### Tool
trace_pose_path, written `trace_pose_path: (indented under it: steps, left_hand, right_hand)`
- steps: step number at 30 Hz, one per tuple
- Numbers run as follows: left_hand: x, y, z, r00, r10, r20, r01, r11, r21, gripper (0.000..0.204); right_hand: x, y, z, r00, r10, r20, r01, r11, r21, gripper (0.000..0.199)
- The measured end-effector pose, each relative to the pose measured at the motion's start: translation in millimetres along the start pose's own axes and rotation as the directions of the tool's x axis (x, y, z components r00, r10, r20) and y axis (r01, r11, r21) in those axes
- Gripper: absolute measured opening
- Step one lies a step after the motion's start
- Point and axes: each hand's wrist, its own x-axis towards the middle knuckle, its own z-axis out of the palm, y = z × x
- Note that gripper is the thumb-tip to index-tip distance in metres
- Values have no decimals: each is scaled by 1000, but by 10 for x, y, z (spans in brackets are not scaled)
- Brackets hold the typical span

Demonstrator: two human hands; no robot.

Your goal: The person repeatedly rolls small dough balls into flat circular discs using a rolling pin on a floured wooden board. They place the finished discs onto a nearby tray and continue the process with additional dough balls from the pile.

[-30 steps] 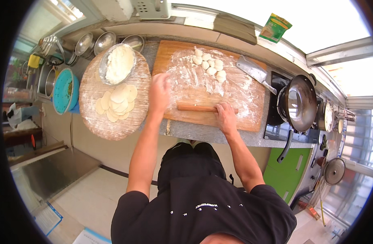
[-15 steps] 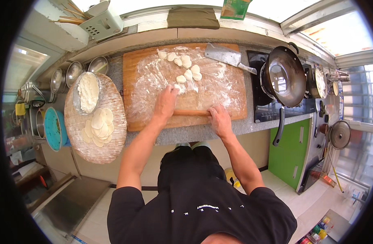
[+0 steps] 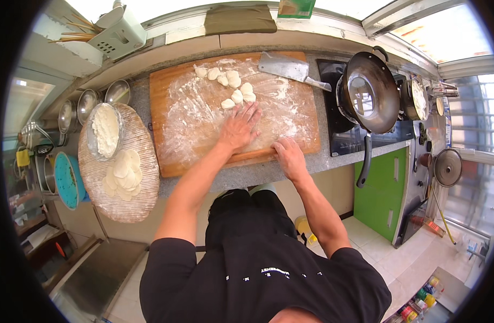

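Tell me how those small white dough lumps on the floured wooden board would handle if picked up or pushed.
The small white dough lumps look soft and rounded, so they would probably squash under fingers rather than stay stiff. The floured wooden board is dusted white, so they would likely slide instead of sticking. Being small, each is probably light, and the left hand lies just below them.

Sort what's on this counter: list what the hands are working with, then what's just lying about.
In use:
left hand
right hand
floured wooden board
dough pieces
rolled rounds on the woven tray
bowl of flour

Lying about:
cleaver
wok
steel bowls
chopstick holder
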Motion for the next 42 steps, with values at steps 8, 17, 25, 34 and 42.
trace_pose_path:
  steps: [8,17,25,34,42]
  left_hand:
    - [8,-156,-42,997,-48,-58,38,987,-153,76]
    - [-673,-302,-538,838,-500,-220,425,849,-315,63]
    - [-186,-679,-241,811,-490,-319,489,868,-89,72]
    - [-751,-386,-485,927,-373,-40,339,879,-334,55]
    - [-461,-358,-538,908,-415,49,383,781,-494,39]
  right_hand:
    - [40,-52,-72,1000,-13,9,13,1000,2,24]
    - [433,-270,170,994,108,33,-108,994,6,38]
    - [1266,-312,424,994,113,-4,-110,951,-289,82]
    - [722,-484,356,995,35,91,-13,971,-239,67]
    - [637,-399,455,994,-74,-82,68,995,-72,32]
